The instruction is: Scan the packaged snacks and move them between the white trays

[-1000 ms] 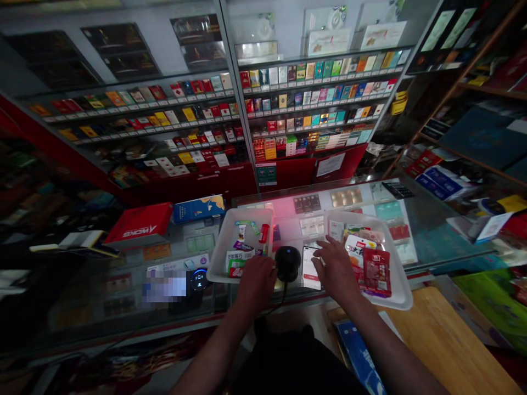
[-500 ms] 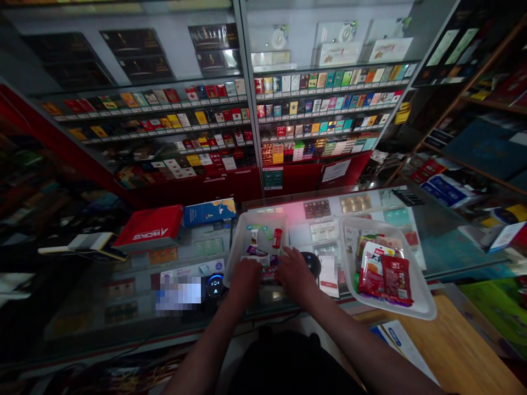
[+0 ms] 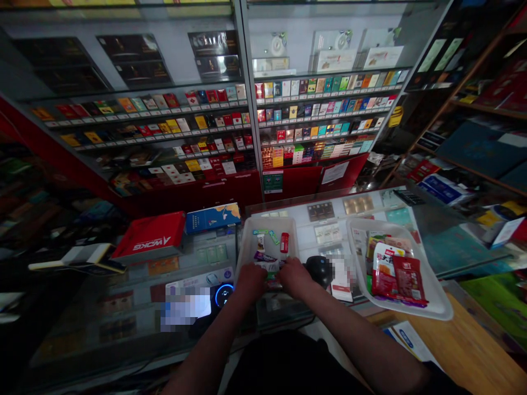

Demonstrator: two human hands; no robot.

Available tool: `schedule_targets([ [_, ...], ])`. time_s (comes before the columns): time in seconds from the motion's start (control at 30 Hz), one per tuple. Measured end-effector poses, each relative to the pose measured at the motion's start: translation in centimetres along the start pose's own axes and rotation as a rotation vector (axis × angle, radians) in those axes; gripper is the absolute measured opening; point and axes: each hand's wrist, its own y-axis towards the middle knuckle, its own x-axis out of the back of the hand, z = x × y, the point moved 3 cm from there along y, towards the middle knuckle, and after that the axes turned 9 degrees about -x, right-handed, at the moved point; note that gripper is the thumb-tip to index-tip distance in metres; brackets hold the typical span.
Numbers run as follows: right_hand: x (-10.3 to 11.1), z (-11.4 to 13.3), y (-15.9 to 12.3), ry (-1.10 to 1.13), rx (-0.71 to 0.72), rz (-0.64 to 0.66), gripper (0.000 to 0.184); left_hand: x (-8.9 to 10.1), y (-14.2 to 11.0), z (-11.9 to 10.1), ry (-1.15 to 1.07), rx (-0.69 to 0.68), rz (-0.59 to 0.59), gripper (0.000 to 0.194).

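Note:
A white plastic tray (image 3: 244, 233) on the glass counter holds several small wrapped snacks. Inside it lie a purple-wrapped bar (image 3: 264, 257), a red tube-shaped container (image 3: 284, 242), a small white-and-brown packet (image 3: 261, 243) and green strips (image 3: 273, 236). Both hands are at the tray's near end. My left hand (image 3: 252, 281) has its fingers curled at the left edge of a small whitish packet (image 3: 269, 267). My right hand (image 3: 295, 277) pinches at that packet's right side. Fingertips are partly hidden, and red and green wrapping shows below the packet.
To the right, a second white tray (image 3: 438, 299) holds red snack bags (image 3: 409, 280). A black rounded device (image 3: 319, 270) stands between the trays. A lit payment device (image 3: 223, 296) is by my left forearm. A red box (image 3: 149, 236) and blue box (image 3: 212, 218) lie at left. Cigarette shelves rise behind.
My right hand's fingers have drawn in from spread to curled, and the whitish packet now shows between both hands. The view has shifted slightly, moving the counter's things rightward.

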Motion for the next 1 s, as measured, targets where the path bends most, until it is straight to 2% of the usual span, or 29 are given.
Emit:
schedule_targets([
  [0.33,-1.1,0.1,1.4,-0.056,0.012,-0.018,0.016,0.0,1.2,0.2,0.004,-0.068,0.078,0.028],
  [0.63,-1.6,-0.1,1.9,-0.031,0.023,0.053,0.018,0.1,1.5,0.5,-0.043,-0.051,0.101,0.013],
  [0.73,-0.7,-0.4,1.8,0.025,0.019,0.017,0.018,0.5,1.2,1.5,-0.087,-0.041,0.068,0.013],
  [0.8,0.2,-0.8,1.8,0.063,-0.032,-0.02,0.019,0.9,0.9,2.4,-0.126,-0.036,0.032,0.014],
  [0.9,2.2,-1.7,1.5,0.115,-0.141,-0.039,0.02,1.7,0.4,3.6,-0.193,-0.041,-0.016,0.015],
  [1.0,4.3,-2.7,0.9,0.193,-0.188,-0.091,0.02,2.9,-0.1,4.1,-0.371,-0.066,-0.103,0.014],
])
